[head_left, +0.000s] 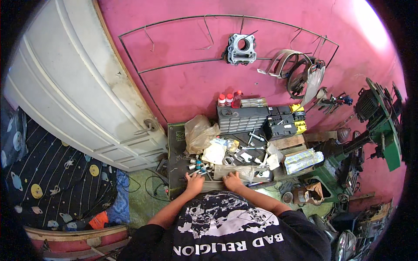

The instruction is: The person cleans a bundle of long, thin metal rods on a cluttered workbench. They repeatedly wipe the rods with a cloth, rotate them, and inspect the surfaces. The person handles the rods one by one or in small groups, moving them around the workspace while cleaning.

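My left hand (pixel 194 182) is at the near edge of the cluttered workbench, fingers stretched and apart, close to several metal sockets (pixel 192 166). Beside the near edge of a clear plastic packet (pixel 244 173), my right hand (pixel 234 180) lies with its fingers forward; whether they press on the packet is too small to tell. Between and beyond the hands, wrenches (pixel 239 157) and other metal tools are heaped with pale papers (pixel 214 153). A T-shaped metal tool (pixel 256 136) lies farther back.
A crumpled plastic bag (pixel 199 135) sits at the bench's back left, next to a small-drawer cabinet (pixel 243 122) with red-capped bottles (pixel 222 100). Black-and-yellow boxes (pixel 285 124) stand right of it. A green machine (pixel 385 130) rises at right; a white door (pixel 87 87) is at left.
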`<state>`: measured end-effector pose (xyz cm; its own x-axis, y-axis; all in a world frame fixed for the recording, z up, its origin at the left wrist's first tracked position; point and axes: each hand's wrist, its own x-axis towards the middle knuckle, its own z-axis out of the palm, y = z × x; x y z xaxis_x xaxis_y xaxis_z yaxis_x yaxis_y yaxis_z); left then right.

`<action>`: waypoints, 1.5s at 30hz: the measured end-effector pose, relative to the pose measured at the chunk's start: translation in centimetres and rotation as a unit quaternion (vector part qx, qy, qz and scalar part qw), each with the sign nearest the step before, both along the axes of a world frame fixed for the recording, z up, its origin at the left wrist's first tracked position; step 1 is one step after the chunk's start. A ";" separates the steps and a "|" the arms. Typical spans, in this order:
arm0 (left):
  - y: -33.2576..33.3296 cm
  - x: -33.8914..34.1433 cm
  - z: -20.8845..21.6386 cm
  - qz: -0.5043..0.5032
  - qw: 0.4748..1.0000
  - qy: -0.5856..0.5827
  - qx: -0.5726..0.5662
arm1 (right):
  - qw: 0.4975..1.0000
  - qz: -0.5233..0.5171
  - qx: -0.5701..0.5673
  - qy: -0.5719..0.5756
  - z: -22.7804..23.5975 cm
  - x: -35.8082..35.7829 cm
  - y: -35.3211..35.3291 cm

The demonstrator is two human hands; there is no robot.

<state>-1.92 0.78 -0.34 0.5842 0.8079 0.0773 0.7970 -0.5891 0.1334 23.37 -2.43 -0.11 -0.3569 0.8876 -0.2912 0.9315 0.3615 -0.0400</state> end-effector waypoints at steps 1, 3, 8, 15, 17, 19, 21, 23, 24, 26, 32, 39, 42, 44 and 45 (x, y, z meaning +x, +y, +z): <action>-0.1 -0.1 0.1 -0.007 1.000 -0.001 0.003 | 1.000 0.003 0.004 0.013 0.0 0.1 0.0; -0.2 -0.2 0.6 -0.006 1.000 0.008 -0.017 | 0.999 0.012 0.012 0.038 0.7 0.1 -0.1; -0.7 -0.8 2.0 0.019 0.999 -0.014 -0.047 | 0.998 0.049 0.043 0.026 1.2 0.2 -0.1; -1.0 -2.4 2.8 0.061 0.996 -0.003 -0.072 | 0.990 0.086 0.091 0.071 3.2 -1.7 0.0; -1.0 -2.4 3.1 0.068 0.995 -0.002 -0.074 | 0.991 0.085 0.076 0.076 3.0 -1.9 0.0; -1.1 -2.1 3.4 0.057 0.996 -0.007 -0.065 | 0.994 0.079 0.054 0.055 2.1 -1.8 0.0; -1.1 -1.7 2.9 0.044 0.997 -0.006 -0.059 | 0.997 0.072 0.028 0.007 1.2 -1.4 -0.1; -0.9 -1.3 2.5 0.029 0.998 0.009 -0.061 | 0.997 0.059 0.046 0.017 0.7 -0.8 -0.5; -0.8 -1.0 2.5 0.021 0.997 0.023 -0.065 | 0.997 0.053 0.055 0.021 0.6 -0.6 -0.6; -0.4 -0.5 2.3 0.010 0.996 0.049 -0.076 | 0.997 0.059 0.038 -0.009 0.5 -0.3 -0.4; -0.1 0.5 1.6 0.002 0.997 0.050 -0.067 | 0.998 0.032 0.060 -0.007 0.6 0.4 -0.8; -0.6 0.3 -0.3 0.002 0.999 0.029 -0.044 | 0.994 0.024 0.096 0.047 1.6 0.2 -1.1; -1.1 0.0 1.0 0.004 0.998 -0.004 -0.060 | 0.995 0.047 0.080 0.022 2.2 0.0 -0.9; -1.3 -0.2 2.6 0.003 0.997 -0.023 -0.078 | 0.996 0.048 0.065 0.023 2.6 -0.2 -0.5; -1.3 -0.5 3.2 0.002 0.996 -0.025 -0.083 | 0.997 0.049 0.057 0.023 3.0 -0.4 -0.3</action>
